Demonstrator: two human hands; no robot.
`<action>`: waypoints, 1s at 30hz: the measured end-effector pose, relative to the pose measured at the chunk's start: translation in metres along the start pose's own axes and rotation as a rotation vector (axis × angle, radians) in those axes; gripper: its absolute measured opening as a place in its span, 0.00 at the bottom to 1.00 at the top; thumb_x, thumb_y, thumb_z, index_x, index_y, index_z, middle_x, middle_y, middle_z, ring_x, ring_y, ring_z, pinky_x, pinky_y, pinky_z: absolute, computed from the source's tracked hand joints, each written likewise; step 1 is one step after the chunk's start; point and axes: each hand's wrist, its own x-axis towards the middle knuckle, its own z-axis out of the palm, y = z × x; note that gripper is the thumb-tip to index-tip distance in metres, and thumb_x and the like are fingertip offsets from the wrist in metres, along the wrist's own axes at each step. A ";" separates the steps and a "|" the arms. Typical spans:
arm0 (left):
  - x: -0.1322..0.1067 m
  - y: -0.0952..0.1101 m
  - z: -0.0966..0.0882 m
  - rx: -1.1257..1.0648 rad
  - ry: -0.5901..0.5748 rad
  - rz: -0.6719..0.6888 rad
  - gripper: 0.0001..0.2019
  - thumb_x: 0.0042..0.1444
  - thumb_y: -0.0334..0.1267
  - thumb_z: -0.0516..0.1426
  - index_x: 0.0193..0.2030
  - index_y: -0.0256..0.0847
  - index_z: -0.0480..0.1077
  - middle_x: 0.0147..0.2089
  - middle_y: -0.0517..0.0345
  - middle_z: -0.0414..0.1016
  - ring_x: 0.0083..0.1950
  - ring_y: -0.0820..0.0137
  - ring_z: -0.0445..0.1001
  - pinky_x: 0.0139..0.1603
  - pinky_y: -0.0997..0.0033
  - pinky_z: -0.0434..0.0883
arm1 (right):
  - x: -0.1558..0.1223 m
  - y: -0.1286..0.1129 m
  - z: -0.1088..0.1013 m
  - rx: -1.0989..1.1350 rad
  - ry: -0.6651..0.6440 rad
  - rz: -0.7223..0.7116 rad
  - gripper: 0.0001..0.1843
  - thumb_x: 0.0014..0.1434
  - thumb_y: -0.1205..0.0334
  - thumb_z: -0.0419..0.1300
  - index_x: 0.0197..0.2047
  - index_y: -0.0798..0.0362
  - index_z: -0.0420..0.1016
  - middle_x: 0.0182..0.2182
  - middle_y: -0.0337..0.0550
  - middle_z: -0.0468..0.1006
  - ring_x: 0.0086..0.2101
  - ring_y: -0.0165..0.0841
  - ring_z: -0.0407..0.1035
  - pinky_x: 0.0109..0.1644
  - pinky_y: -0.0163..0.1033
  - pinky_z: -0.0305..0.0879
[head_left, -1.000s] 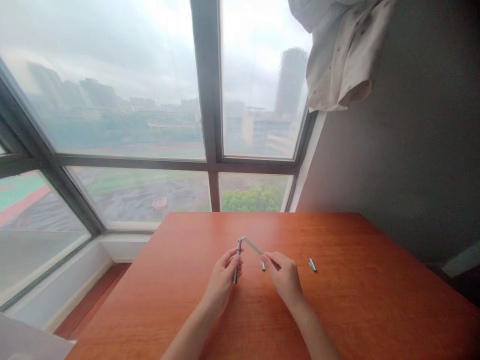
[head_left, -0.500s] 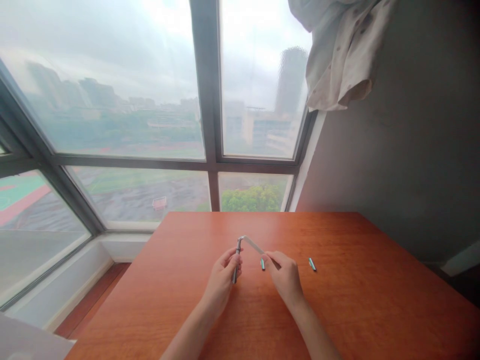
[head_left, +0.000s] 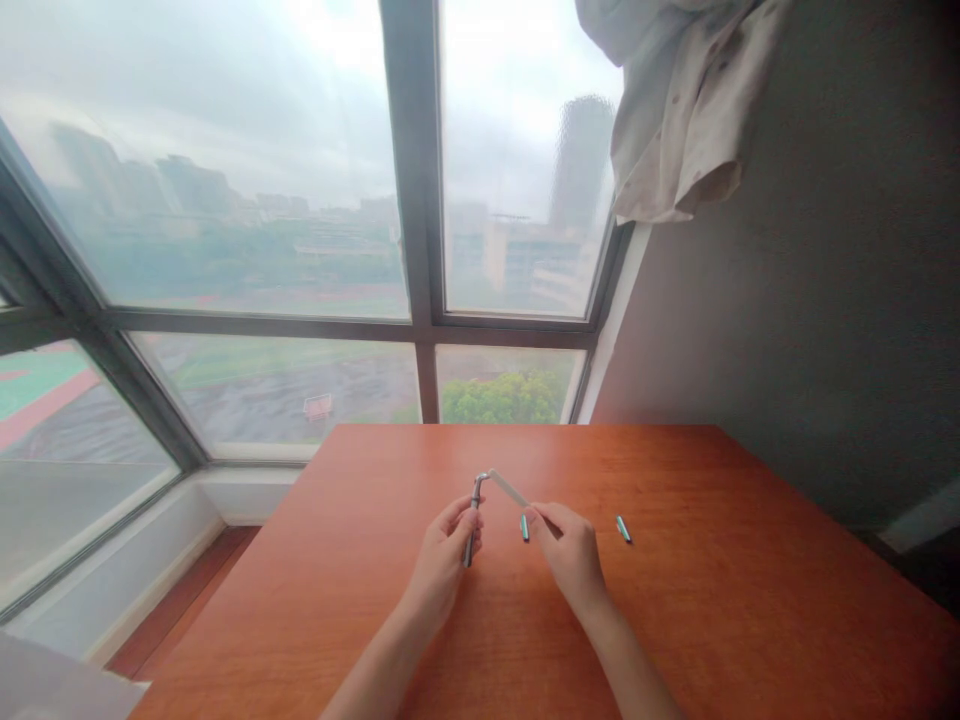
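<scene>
Fingers (head_left: pixel 459 520) of the left hand (head_left: pixel 442 560) are clenched around a slim dark grey pen barrel (head_left: pixel 470 530). They hold it nearly upright, its lower end close to the orange-brown wooden table (head_left: pixel 750 620). These fingers cover the middle of the barrel; only its top and bottom show.

The right hand (head_left: pixel 571 555) pinches the near end of a thin pale rod (head_left: pixel 508 489) between thumb and fingertips (head_left: pixel 534 518), which hide that end. The rod slants up and to the left, away from the right hand, and meets the top of the barrel at a bend above the table. Whether the rod sits inside the barrel there cannot be told. Both pieces are held off the surface, near the middle of the table.

A short teal cylinder (head_left: pixel 524 528) lies on the table between the two hands, just beside the right fingertips. A second teal cylinder (head_left: pixel 623 529) of like size lies to the right of the right hand, apart from it.

Beyond the far edge of the table stands a large window with a dark metal frame (head_left: pixel 420 200), showing hazy buildings and green trees outside. A white stained cloth (head_left: pixel 675 110) hangs at the upper right against a grey wall (head_left: pixel 825 300) that runs along the right side of the table.
</scene>
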 end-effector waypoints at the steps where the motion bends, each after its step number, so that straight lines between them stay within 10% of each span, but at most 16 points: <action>1: 0.000 0.000 0.000 0.003 0.002 0.001 0.25 0.45 0.49 0.66 0.48 0.38 0.75 0.28 0.60 0.69 0.25 0.77 0.64 0.27 0.78 0.62 | 0.000 0.001 0.000 0.001 0.005 -0.004 0.21 0.64 0.51 0.52 0.27 0.53 0.78 0.23 0.41 0.76 0.25 0.32 0.70 0.32 0.32 0.63; 30: 0.003 -0.007 -0.002 -0.009 -0.005 0.024 0.24 0.47 0.48 0.65 0.49 0.39 0.74 0.29 0.61 0.67 0.27 0.78 0.64 0.28 0.80 0.63 | 0.000 0.001 -0.001 0.047 -0.015 0.041 0.22 0.64 0.50 0.51 0.28 0.54 0.77 0.23 0.42 0.76 0.27 0.33 0.70 0.32 0.33 0.62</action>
